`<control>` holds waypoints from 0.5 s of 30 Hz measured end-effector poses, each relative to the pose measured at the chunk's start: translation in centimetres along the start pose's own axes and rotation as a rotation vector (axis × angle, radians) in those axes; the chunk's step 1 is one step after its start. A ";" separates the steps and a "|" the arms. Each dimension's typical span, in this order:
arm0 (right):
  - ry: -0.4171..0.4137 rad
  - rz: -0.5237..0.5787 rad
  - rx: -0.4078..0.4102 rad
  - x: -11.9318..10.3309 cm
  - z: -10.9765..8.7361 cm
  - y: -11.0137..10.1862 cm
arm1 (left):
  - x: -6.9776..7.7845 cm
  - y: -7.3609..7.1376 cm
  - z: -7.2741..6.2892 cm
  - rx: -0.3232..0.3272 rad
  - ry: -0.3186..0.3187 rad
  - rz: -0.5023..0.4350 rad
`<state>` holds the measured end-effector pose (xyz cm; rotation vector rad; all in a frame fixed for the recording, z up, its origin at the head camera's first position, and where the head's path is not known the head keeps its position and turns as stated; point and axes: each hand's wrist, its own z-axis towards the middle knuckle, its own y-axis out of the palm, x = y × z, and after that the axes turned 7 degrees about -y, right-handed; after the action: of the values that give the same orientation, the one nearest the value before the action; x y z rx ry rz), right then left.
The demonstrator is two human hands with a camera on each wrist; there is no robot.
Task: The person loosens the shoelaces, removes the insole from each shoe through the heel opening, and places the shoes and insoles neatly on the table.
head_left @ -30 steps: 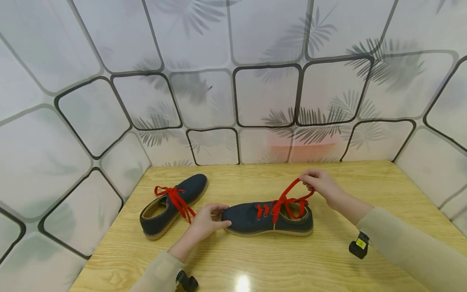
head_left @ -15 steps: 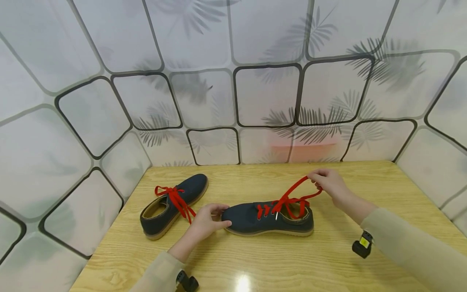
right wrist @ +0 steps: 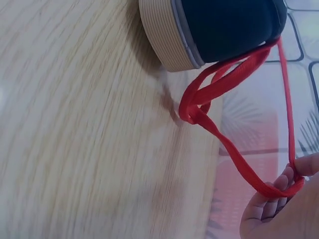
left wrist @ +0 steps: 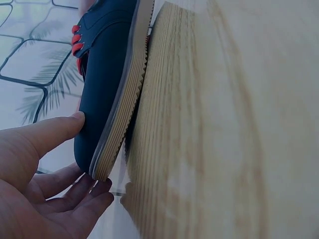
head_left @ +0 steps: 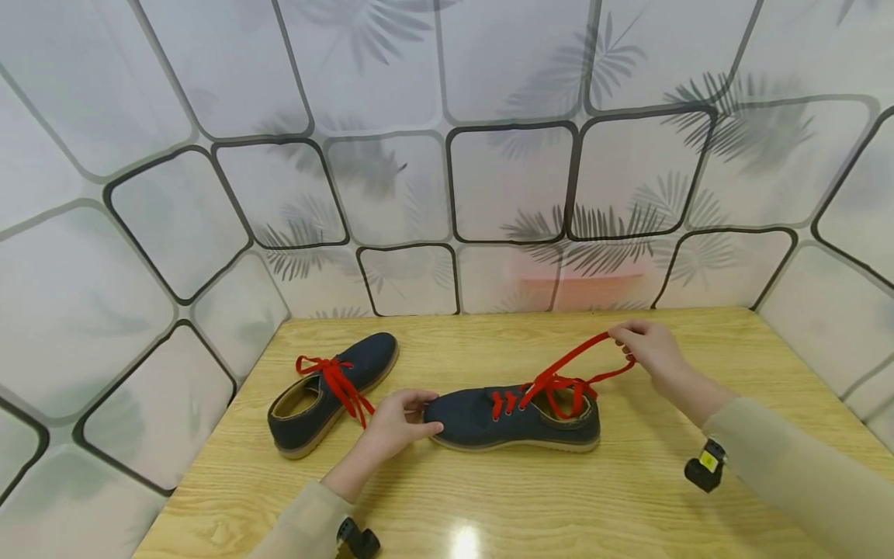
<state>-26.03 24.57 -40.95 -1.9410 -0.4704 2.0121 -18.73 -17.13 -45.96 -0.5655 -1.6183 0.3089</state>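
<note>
My left hand holds the toe of a navy shoe that points left on the table. In the left wrist view the thumb presses the top of the toe, and the fingers curl about its tip and sole edge. Behind the shoe's heel, my right hand pinches a red shoelace and holds it raised, stretched from the eyelets. In the right wrist view a strand of lace runs through the curled fingers, and a loose loop hangs behind the heel.
A second navy shoe with red laces tied in a bow stands at the left, its lace ends reaching near my left wrist. The wooden table meets a patterned backdrop at the back and sides.
My right hand has moved right, drawing the red lace with it. The lace end that hung over the shoe's near side has slid up. The left hand and both shoes stay put.
</note>
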 end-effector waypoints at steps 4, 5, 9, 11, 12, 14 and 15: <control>-0.001 0.001 0.014 0.2 -0.1 -0.5 | 0.0 0.0 -0.1 0.000 -0.002 -0.002; -0.005 -0.002 0.011 0.2 -0.1 -0.6 | 0.0 0.0 -0.1 0.000 0.000 -0.002; -0.052 -0.070 -0.018 0.4 -0.3 -0.9 | 0.0 0.0 -0.1 -0.001 -0.001 -0.003; -0.094 -0.159 -0.028 0.5 -0.5 -1.0 | 0.0 0.0 0.0 -0.001 0.001 -0.002; -0.115 -0.206 -0.032 0.5 -0.6 -1.0 | 0.0 0.0 0.0 -0.002 -0.002 -0.002; -0.150 -0.292 -0.036 0.5 -0.8 -1.1 | 0.0 0.0 0.0 -0.002 -0.003 -0.002; -0.163 -0.325 -0.038 0.5 -0.9 -1.2 | 0.0 0.0 0.0 -0.002 -0.004 -0.001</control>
<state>-25.13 25.84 -40.89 -1.6023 -0.8127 1.9646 -18.72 -17.13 -45.92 -0.5661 -1.6227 0.3081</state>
